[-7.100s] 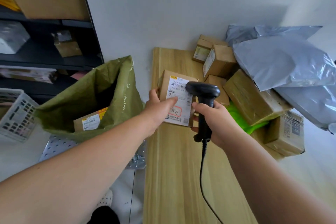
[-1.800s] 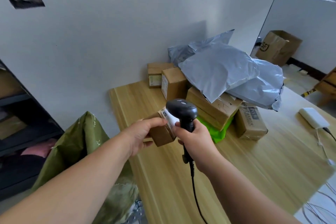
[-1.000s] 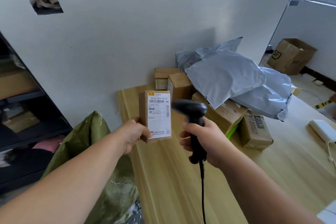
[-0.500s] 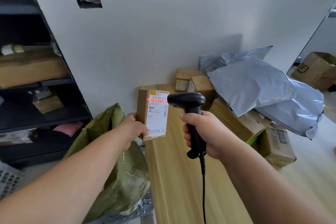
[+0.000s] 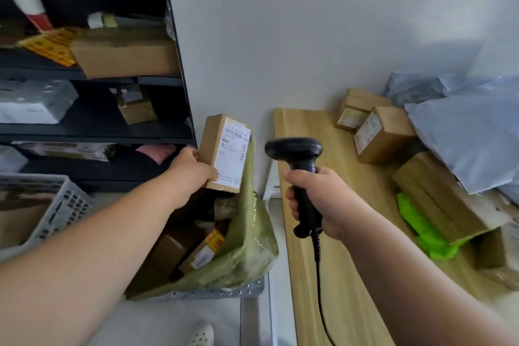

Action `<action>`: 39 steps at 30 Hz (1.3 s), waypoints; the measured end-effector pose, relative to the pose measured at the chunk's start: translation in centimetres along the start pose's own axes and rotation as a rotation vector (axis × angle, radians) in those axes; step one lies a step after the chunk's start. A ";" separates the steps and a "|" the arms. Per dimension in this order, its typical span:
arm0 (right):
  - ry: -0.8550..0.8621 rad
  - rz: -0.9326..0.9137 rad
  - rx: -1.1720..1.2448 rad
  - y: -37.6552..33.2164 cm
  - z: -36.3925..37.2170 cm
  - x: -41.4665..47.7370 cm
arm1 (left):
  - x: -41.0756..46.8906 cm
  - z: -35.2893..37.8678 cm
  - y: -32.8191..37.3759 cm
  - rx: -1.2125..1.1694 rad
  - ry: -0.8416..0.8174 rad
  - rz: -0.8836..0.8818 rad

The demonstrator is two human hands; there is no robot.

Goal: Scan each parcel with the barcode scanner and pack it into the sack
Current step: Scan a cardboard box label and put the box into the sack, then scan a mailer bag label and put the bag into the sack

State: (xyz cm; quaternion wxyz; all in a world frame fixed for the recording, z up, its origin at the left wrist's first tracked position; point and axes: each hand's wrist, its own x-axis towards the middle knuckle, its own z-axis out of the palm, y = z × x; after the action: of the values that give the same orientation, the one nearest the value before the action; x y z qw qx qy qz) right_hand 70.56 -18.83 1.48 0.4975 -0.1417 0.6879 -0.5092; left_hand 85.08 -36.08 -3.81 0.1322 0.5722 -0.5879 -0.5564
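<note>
Two hands flank the open green woven sack [image 5: 247, 247]. Right of the sack, the right hand [image 5: 320, 202] curls tight round a black corded barcode scanner [image 5: 297, 154]. Over the sack's mouth, the left hand [image 5: 191, 170] pinches an upright brown cardboard parcel [image 5: 224, 149], its white label towards the camera. Farther right, brown boxes [image 5: 384, 132] and grey plastic mailers [image 5: 463, 132] crowd a pale wooden table [image 5: 309, 126].

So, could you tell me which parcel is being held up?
The white-labelled parcel gripped by the left hand above the green sack; the others lie on the table or inside it.
</note>
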 end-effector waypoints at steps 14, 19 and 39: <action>0.031 0.166 -0.092 5.6 7.8 7.6 | 8.9 -2.7 -12.2 0.248 -0.111 -0.157; 0.058 0.204 -0.115 7.7 8.8 9.4 | 12.1 -1.7 -14.3 0.506 -0.055 0.012; 0.169 0.115 -0.092 6.6 4.5 6.8 | 7.8 1.2 -7.8 0.593 -0.184 0.379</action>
State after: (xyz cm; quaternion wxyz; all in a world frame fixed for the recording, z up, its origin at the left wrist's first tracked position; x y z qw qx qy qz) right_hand 73.19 -23.18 -7.65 0.4589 -0.0812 0.7570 -0.4579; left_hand 85.81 -39.73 -14.32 0.0077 0.4140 -0.8288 -0.3764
